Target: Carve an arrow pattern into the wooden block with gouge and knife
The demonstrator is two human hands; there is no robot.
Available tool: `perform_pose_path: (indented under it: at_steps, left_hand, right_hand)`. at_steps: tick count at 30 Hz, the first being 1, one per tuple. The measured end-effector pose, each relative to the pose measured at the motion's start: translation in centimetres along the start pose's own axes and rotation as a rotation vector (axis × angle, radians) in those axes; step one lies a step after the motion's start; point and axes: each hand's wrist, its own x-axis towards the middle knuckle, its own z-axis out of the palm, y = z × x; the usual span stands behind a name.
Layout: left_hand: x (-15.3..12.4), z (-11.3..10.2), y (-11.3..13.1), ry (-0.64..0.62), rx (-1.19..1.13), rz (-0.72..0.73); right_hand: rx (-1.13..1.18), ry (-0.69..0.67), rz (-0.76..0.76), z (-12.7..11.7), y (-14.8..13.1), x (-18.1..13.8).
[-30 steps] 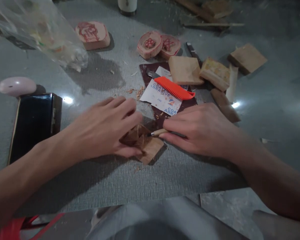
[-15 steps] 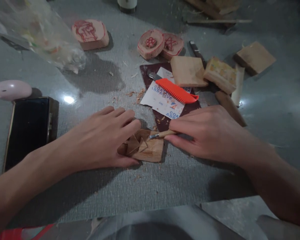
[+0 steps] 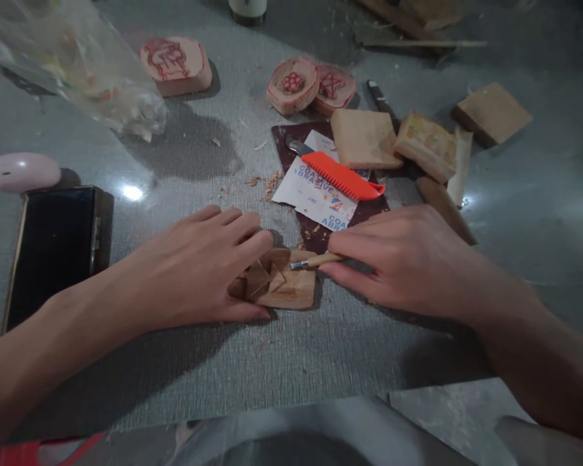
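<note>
My left hand (image 3: 223, 265) grips the left end of a small wooden block (image 3: 298, 288) lying on the table, its thumb along the near edge and its fingers over the far side. Angular shapes are cut into the block's top face; the hand hides its left part. In my right hand (image 3: 388, 259) is a wood carving chisel (image 3: 315, 261), held low and nearly flat. Its short metal blade points left, over the carved face; whether the tip touches the wood I cannot tell. Most of the handle is hidden in the fist.
Beyond the hands, an orange utility knife (image 3: 342, 176) lies on sandpaper (image 3: 315, 200). Wooden blocks (image 3: 366, 139) sit behind it, and round carved pieces (image 3: 292, 84) farther back. A black phone-like object (image 3: 53, 252), a pink case (image 3: 22, 171) and a plastic bag (image 3: 92, 77) are at left.
The wooden block's near right corner has shifted up slightly. Both hands and the chisel keep almost the same positions, and the view has moved a little.
</note>
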Motion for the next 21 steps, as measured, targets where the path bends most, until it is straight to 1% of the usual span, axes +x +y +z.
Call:
perform_pose_path:
  at_steps: [4,10,17,21]
  left_hand:
    - [0.0,-0.2,0.0,-0.050,-0.006,-0.038]
    - [0.1,-0.5,-0.1,-0.128,-0.046,-0.083]
    - [-0.5,-1.4,-1.5,-0.187,-0.154,-0.085]
    - [-1.2,-2.0,-2.0,-0.199,-0.127,-0.150]
  right_hand:
    - [0.012,-0.026,0.002,0.0,-0.1,0.1]
    - [0.016,-0.011,-0.004,-0.1,-0.1,0.1]
    - [0.000,-0.019,0.011,-0.1,-0.1,0.1]
    - [-0.030,-0.039,0.026,-0.2,-0.2,0.2]
